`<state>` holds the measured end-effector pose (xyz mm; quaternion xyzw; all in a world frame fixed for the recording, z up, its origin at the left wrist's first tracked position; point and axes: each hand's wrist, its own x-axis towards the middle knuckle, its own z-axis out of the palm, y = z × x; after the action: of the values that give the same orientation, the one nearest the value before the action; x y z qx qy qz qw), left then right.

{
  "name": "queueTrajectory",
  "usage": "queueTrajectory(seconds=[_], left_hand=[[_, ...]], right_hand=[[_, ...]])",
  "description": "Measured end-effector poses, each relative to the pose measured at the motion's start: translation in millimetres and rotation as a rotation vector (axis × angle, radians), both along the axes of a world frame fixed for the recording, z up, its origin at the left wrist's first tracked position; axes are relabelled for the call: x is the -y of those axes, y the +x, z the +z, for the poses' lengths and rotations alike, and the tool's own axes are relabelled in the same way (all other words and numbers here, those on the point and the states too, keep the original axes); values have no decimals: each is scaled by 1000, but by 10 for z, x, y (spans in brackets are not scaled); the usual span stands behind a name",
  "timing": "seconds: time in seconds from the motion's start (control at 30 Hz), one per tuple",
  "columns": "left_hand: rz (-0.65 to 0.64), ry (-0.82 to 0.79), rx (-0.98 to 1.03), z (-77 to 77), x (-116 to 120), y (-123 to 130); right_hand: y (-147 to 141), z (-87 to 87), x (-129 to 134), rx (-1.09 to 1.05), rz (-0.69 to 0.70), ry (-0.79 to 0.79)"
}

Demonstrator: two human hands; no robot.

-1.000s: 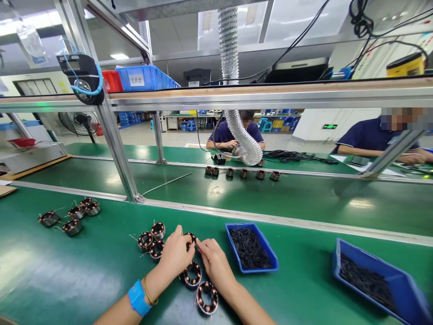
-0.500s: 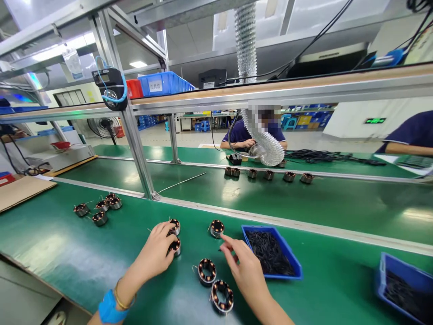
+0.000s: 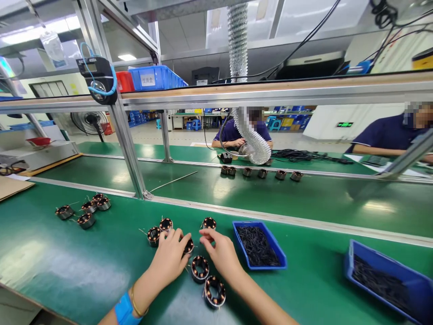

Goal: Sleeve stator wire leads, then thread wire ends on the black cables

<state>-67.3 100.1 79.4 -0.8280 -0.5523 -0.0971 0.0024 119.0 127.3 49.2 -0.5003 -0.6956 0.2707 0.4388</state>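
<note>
Copper-wound motor stators lie on the green bench. My left hand point(image 3: 171, 255) has its fingers around one stator point(image 3: 188, 246), which is partly covered by the fingers. Just left of that hand are two more, an upper stator point(image 3: 165, 224) and a lower stator point(image 3: 154, 236). My right hand point(image 3: 220, 253) is held close by, thumb and forefinger near each other; whatever is between them is too small to make out. Behind its fingertips sits another stator point(image 3: 209, 223). Below, between the hands, stand a stator point(image 3: 192, 271) and a nearer stator point(image 3: 205, 295).
A blue tray point(image 3: 283, 262) of small black strips stands right of my right hand, with a second blue bin point(image 3: 350, 266) farther right. Several stators point(image 3: 86, 220) cluster at left. A metal upright point(image 3: 130, 153) and rail point(image 3: 216, 215) border the bench. Co-workers point(image 3: 225, 135) sit beyond.
My left hand has shifted right, bringing a stator toward my right hand and uncovering another at its left. The small dark piece at my right fingertips no longer shows. The view has turned right.
</note>
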Motion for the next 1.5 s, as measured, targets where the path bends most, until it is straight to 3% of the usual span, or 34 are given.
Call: queueTrajectory(seconds=[0.27, 0.5, 0.7, 0.97, 1.3, 1.5], left_hand=[[64, -35, 87, -114, -18, -6], [60, 7, 158, -202, -26, -24], [47, -24, 144, -210, -14, -42], [61, -41, 131, -185, 2, -27], [79, -61, 221, -269, 10, -30], [41, -26, 229, -301, -46, -84]], right_hand=[[-65, -169, 29, -40, -106, -50], [-111, -192, 39, -43, -182, -59], [-97, -227, 34, -40, -165, -58], [-107, -256, -12, 0, -35, -16], [52, -222, -14, 65, 296, 183], [78, -228, -59, 44, 284, 323]])
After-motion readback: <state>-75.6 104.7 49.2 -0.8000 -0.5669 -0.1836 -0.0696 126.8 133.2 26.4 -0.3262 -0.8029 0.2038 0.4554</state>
